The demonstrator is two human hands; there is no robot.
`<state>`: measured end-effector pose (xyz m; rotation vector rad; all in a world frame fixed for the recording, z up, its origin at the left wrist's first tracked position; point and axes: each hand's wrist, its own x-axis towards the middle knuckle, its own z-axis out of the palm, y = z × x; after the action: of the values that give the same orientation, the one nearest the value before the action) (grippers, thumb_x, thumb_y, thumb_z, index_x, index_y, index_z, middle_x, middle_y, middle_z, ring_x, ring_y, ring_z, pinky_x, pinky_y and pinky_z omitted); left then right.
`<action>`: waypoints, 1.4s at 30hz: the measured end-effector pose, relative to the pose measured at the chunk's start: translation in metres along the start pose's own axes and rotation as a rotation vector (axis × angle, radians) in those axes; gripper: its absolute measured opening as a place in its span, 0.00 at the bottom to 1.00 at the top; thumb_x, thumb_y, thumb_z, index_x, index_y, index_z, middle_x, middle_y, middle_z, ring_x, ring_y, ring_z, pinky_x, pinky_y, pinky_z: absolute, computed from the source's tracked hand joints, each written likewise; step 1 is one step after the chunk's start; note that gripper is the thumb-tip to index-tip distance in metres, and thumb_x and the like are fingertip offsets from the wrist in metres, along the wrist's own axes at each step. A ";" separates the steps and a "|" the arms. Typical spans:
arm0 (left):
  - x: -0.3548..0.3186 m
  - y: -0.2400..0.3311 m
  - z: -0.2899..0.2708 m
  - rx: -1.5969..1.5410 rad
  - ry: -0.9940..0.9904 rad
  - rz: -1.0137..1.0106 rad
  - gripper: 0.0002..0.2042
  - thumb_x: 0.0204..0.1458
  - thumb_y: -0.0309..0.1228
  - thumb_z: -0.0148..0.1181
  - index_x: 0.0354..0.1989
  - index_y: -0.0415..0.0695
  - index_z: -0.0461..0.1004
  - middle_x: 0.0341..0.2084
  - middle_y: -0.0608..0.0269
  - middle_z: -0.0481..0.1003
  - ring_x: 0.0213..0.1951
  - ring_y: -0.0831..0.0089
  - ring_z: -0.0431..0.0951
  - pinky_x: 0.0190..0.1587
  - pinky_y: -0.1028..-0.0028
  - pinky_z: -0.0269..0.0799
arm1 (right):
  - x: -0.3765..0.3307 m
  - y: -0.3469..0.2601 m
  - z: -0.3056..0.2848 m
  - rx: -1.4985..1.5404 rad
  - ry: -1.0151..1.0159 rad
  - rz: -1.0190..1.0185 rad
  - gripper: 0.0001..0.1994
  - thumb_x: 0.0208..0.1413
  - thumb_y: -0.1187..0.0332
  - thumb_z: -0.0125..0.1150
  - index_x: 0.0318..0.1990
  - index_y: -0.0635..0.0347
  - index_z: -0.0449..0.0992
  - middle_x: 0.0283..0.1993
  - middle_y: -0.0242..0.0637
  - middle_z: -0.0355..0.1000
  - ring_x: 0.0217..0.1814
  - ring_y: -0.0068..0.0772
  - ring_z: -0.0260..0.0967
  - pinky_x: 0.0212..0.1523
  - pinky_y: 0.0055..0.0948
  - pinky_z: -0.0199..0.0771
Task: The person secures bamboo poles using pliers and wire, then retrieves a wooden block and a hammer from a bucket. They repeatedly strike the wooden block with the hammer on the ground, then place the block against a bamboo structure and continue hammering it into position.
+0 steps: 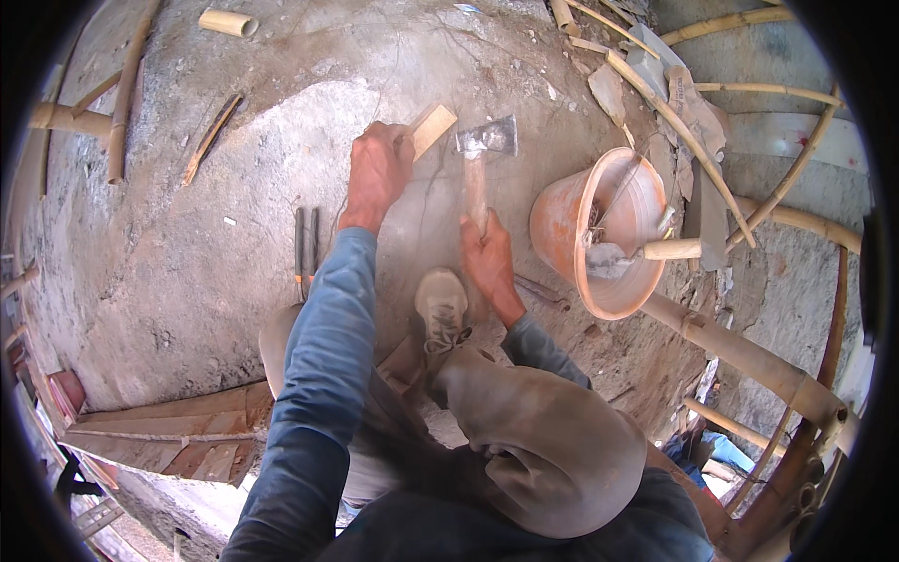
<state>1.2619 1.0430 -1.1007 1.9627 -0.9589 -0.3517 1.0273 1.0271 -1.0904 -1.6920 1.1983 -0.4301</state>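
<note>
My left hand (379,173) is closed on a short, flat piece of pale wood (433,129), whose far end sticks out to the upper right. In my right hand (487,253) is the wooden handle of a hatchet (476,183). The dark metal head of the hatchet lies just right of the wood piece, a small gap apart from it. Beneath both hands is rough grey concrete floor (272,131). Left of my left forearm, a tool with two dark handles (306,244) lies on the floor, its lower end hidden by my leg.
A tilted orange bucket (548,225) stands at right, holding a wooden-handled tool (672,249). Bamboo poles (684,131) crowd the right side, with more poles (131,94) at far left. A split stick (211,140) and a short bamboo piece (228,22) lie farther off. Wooden boards (178,421) line the lower left.
</note>
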 end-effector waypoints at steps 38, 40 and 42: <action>-0.010 -0.041 0.032 -0.245 0.024 -0.062 0.07 0.60 0.30 0.72 0.45 0.45 0.90 0.42 0.57 0.88 0.43 0.62 0.88 0.49 0.67 0.80 | 0.007 -0.064 0.001 -0.194 -0.139 -0.024 0.20 0.74 0.57 0.58 0.49 0.71 0.72 0.23 0.55 0.72 0.23 0.52 0.74 0.30 0.51 0.71; -0.009 -0.035 0.034 -0.245 0.021 -0.063 0.07 0.59 0.30 0.72 0.44 0.45 0.90 0.42 0.57 0.88 0.42 0.62 0.88 0.48 0.67 0.80 | 0.008 -0.064 -0.002 -0.217 -0.141 -0.050 0.19 0.74 0.58 0.59 0.48 0.71 0.71 0.22 0.55 0.71 0.22 0.55 0.74 0.27 0.51 0.70; -0.008 -0.038 0.036 -0.208 0.002 -0.057 0.07 0.59 0.29 0.72 0.43 0.45 0.90 0.41 0.56 0.88 0.42 0.61 0.88 0.48 0.67 0.80 | 0.009 -0.054 0.000 -0.267 -0.115 -0.160 0.17 0.74 0.59 0.60 0.48 0.70 0.70 0.20 0.54 0.71 0.20 0.59 0.75 0.23 0.52 0.68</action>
<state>1.2544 1.0387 -1.1531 1.8030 -0.8313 -0.4626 1.0589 1.0212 -1.0462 -2.0234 1.0773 -0.2733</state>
